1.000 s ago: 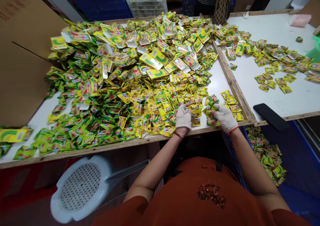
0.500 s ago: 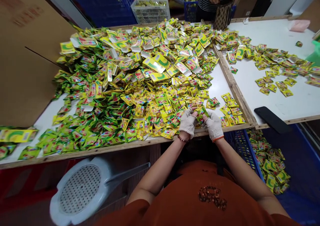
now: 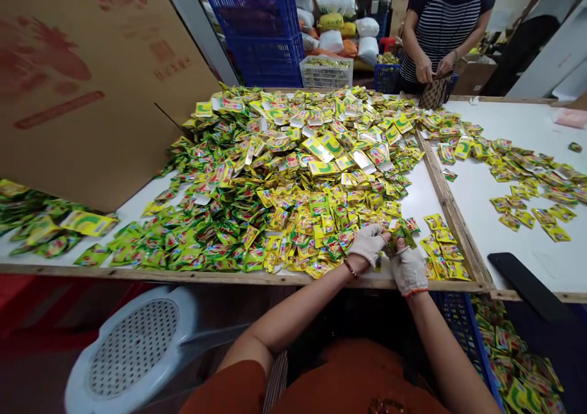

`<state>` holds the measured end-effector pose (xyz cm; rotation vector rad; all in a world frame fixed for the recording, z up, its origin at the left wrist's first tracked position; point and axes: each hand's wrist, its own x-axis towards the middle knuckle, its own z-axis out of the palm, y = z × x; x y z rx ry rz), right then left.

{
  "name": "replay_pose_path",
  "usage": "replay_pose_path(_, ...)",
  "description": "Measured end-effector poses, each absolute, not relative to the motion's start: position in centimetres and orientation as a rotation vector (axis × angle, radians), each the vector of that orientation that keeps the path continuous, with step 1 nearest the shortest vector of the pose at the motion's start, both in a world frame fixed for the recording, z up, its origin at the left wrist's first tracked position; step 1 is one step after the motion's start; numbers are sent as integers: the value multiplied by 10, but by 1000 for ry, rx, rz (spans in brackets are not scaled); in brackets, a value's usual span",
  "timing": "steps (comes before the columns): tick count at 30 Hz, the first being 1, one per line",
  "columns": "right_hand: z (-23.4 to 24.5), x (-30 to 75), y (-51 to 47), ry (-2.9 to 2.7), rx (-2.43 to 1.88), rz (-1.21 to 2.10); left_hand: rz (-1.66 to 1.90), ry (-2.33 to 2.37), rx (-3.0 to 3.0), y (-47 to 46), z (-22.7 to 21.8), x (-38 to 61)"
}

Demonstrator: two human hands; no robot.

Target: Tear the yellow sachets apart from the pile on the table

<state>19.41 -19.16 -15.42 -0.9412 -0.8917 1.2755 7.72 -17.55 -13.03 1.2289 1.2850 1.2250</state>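
Both my hands wear white knit gloves and meet at the table's near edge. My left hand (image 3: 368,244) and my right hand (image 3: 407,268) together grip a small bunch of green and yellow sachets (image 3: 397,236). A big heap of the same sachets (image 3: 293,175) covers the white table (image 3: 413,188) in front of me. A short neat row of yellow sachets (image 3: 443,255) lies just right of my right hand.
A blue crate (image 3: 504,365) holding sachets sits below the table at my right. A black phone (image 3: 527,285) lies on the right table. A white plastic stool (image 3: 132,347) stands at my left, a big cardboard sheet (image 3: 92,77) leans behind. A person in a striped top (image 3: 443,29) stands opposite.
My right hand came in from the right to meet my left hand, and both now hold sachets together. The camera tilted up, showing more of the room.
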Motion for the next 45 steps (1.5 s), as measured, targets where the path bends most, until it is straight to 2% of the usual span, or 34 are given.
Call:
replay_pose_path(5, -167, 213, -185, -702, -1153, 1312, 920, 1845, 2072, -95, -83, -2)
replay_pose_path(8, -170, 215, -186, -765, -1169, 1296, 294, 2454, 2044, -47, -55, -60)
replay_pose_path(9, -169, 215, -187, -813, -1179, 1297, 239, 2487, 2021, -36, -49, -75)
replay_pose_path(14, -165, 217, -193, -1091, -1286, 1207, 247, 2475, 2023, -32, -35, -106)
replay_pose_path(17, -163, 221, -193, -1208, -1331, 1110, 640, 2352, 1866, -62, -36, -95)
replay_pose_path(20, -157, 221, -191, -1310, -1312, 1038, 946, 1872, 1661, -104, -50, -70)
replay_pose_path(22, -150, 221, -188, -1353, -1253, 1010, 896, 1598, 1633, -131, -66, -52)
replay_pose_path(25, -137, 221, -181, -1382, -1097, 1047, 695, 1444, 1757, -164, -89, -28)
replay_pose_path(28, -131, 223, -177, -1354, -1150, 1062, 609, 1535, 1900, -186, -100, -5)
replay_pose_path(32, -133, 221, -184, -1276, -1344, 920, 614, 1836, 2222, -210, -103, 29)
replay_pose_path(36, -138, 215, -197, -1258, -1390, 868, 380, 1939, 2359, -217, -113, 54)
replay_pose_path(40, -138, 217, -200, -1227, -1359, 885, 309, 1945, 2301, -207, -123, 52)
replay_pose_path(45, -129, 236, -191, -1621, -1359, 915, 184, 1798, 2448, -200, -117, 42)
